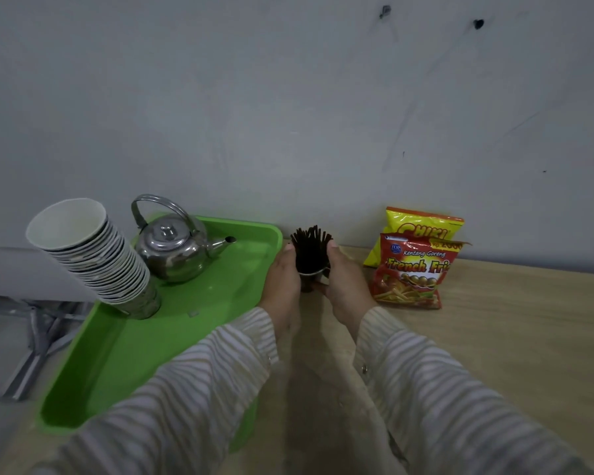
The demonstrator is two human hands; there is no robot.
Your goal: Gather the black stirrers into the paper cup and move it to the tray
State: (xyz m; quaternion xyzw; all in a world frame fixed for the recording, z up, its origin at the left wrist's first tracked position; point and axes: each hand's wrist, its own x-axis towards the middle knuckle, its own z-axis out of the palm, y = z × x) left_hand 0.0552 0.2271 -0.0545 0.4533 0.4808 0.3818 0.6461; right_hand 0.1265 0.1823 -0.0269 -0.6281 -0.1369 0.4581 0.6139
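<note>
Green tray (124,344) at 9 o'clock of the paper cup (311,274), holding a cup stack (93,255) and steel kettle (172,248). Left hand (282,279) and right hand (343,279) cradle the cup from both sides on the desk (494,337); both grips wrapped around it. Black stirrers (311,246) stand upright, fanned, long axis vertical. Left hand nearer the tray. Snack bags (412,269) at 3 o'clock.

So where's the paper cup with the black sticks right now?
The paper cup stands on the wooden table near the wall, cupped between the left hand and right hand, just right of the green tray and left of the snack bags.
</note>
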